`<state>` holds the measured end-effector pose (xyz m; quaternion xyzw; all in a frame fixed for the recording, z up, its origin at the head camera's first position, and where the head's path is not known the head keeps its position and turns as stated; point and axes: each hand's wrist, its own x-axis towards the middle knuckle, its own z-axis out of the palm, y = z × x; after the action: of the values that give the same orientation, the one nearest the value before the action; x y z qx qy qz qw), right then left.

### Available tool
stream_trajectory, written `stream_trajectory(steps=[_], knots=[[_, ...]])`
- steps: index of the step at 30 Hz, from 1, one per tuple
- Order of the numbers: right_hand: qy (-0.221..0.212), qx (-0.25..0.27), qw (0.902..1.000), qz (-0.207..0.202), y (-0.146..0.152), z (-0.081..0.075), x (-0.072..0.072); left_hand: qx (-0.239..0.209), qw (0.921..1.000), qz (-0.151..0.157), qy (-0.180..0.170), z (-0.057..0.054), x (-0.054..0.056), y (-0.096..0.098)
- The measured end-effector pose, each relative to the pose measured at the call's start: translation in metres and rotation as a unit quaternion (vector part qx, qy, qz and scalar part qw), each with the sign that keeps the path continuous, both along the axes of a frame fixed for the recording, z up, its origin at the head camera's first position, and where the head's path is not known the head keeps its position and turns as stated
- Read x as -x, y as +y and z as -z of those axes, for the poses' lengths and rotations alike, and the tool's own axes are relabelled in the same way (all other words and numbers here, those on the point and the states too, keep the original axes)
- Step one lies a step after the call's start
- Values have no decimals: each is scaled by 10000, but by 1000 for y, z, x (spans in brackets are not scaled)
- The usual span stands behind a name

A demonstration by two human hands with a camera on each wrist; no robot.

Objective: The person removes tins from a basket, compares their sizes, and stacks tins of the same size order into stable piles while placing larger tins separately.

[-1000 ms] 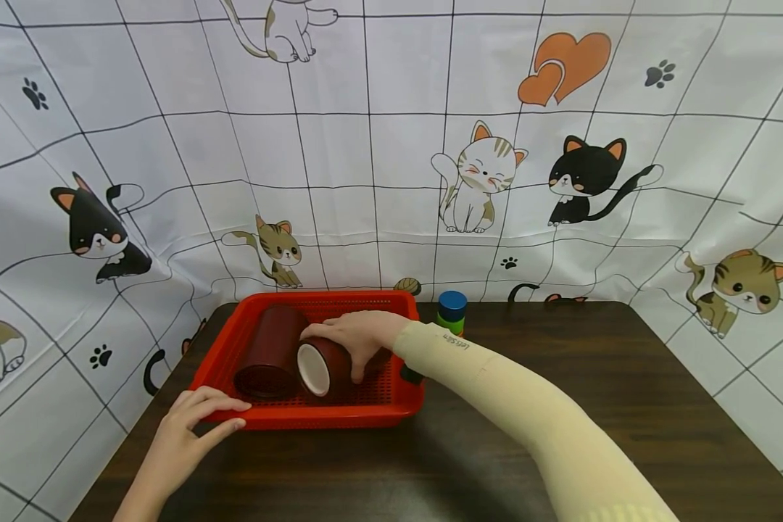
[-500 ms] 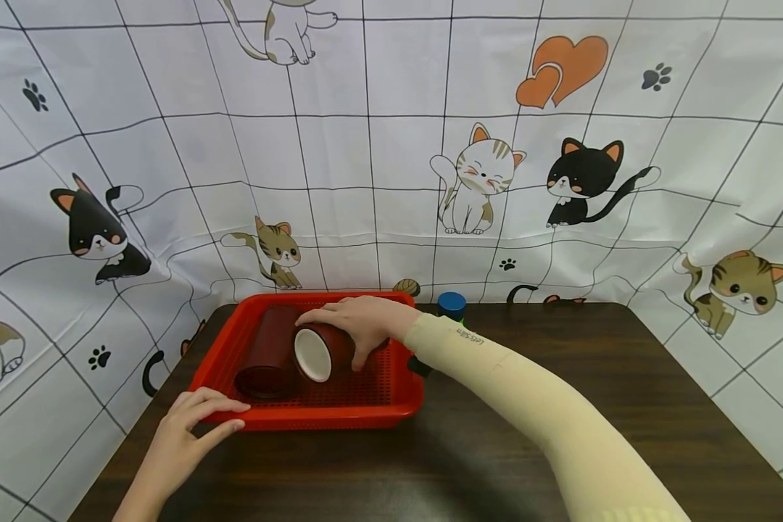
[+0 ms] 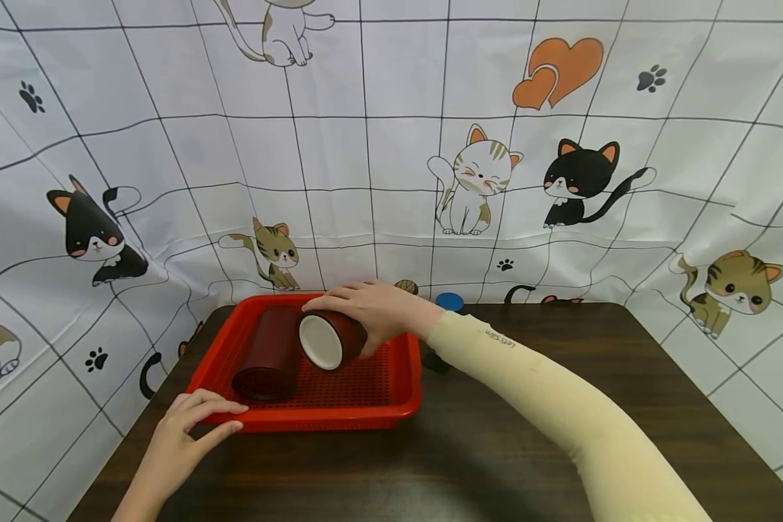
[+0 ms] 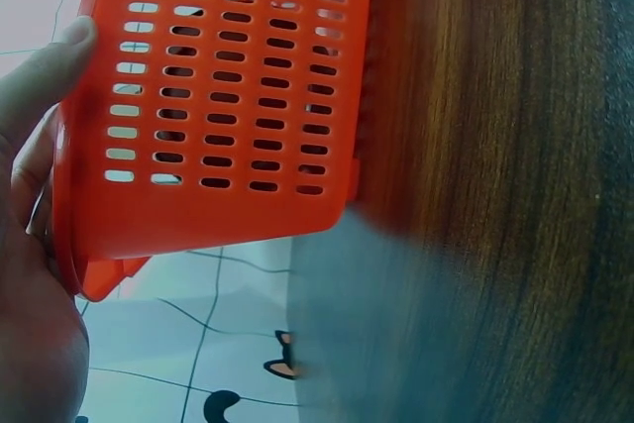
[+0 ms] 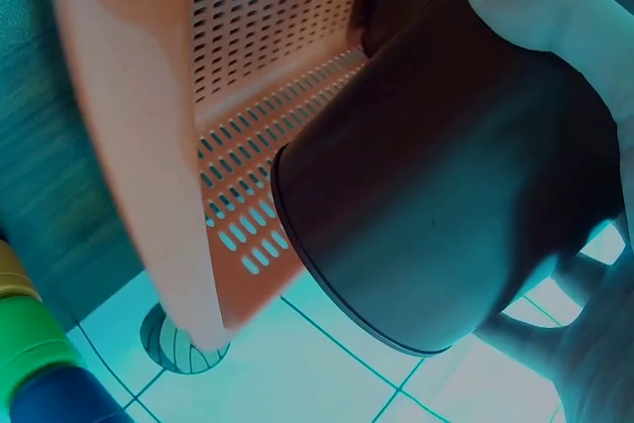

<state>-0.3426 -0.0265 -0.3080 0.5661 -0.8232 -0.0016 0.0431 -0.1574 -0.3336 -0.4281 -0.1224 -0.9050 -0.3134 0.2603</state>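
My right hand grips a dark maroon canister with a white inside, tilted so its open mouth faces front left. In the right wrist view the thumb lies along one side of the canister and fingers wrap the other. It is raised over the basket floor. A second maroon canister lies on its side at the basket's left. My left hand pinches the front left corner of the red plastic basket; the thumb is at the rim in the left wrist view.
Behind the right forearm stands a blue-topped object, with green and yellow parts below the blue in the right wrist view. A small dark object sits beside the basket. A cat-print curtain backs the dark wooden table.
My right hand has lifted the canister up and back from the basket floor, baring more of the mesh. My left hand has stayed at the basket's corner.
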Motion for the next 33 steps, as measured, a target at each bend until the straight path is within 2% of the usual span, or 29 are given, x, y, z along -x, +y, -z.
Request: stream_trajectory(steps=[7,11,16,22,28,33], knots=[[-177,688,9973,172,27,-8,-3,-18,10000,18,40,-1,-1,1],[-308,1186,9921,257,43,-13,-8,-12,9999,53,106,-1,-1,1],[-327,1718,9824,650,64,-16,-20,7,9998,116,180,-2,0,2],[-525,2427,9628,1066,85,-19,-36,-8,9999,73,127,-3,0,2],[-1060,3246,9339,1057,106,-23,-47,-19,9999,63,144,-1,1,2],[-1288,3570,9180,1154,122,-28,-53,-33,9998,68,162,0,0,1]])
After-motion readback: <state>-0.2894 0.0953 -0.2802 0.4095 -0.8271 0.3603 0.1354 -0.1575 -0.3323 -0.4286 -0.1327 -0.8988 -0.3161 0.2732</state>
